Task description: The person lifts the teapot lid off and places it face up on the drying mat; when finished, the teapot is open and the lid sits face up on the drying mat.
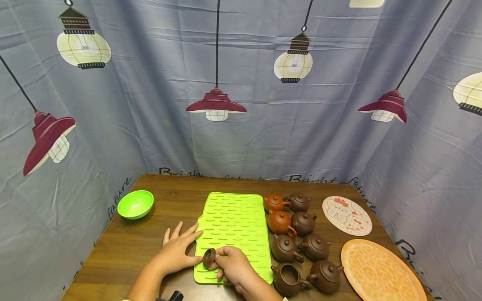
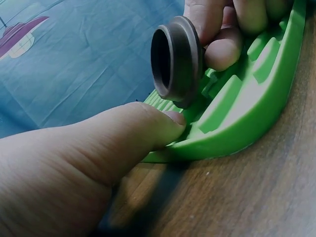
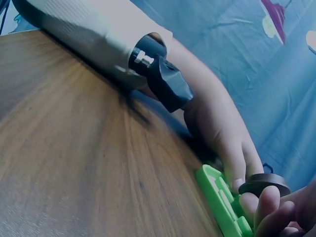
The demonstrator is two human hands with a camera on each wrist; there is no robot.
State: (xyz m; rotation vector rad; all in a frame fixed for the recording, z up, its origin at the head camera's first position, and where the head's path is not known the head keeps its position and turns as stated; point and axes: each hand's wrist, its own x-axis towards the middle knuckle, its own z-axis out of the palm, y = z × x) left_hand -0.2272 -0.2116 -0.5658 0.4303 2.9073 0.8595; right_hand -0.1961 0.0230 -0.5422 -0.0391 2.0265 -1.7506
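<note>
My right hand pinches a dark brown teapot lid by its top, over the near left part of the lime-green ridged mat. The lid is tipped on its side, its hollow underside facing left. In the left wrist view the lid's rim stands just above my left thumb. My left hand lies with fingers spread, fingertips and thumb on the mat's left edge. To the right of the mat, a dark brown teapot stands uncovered, its round opening showing.
Several lidded teapots, dark brown and orange-brown, stand in two columns right of the mat. Farther right lie a round rabbit-print mat and a large orange round mat. A green bowl sits at the far left.
</note>
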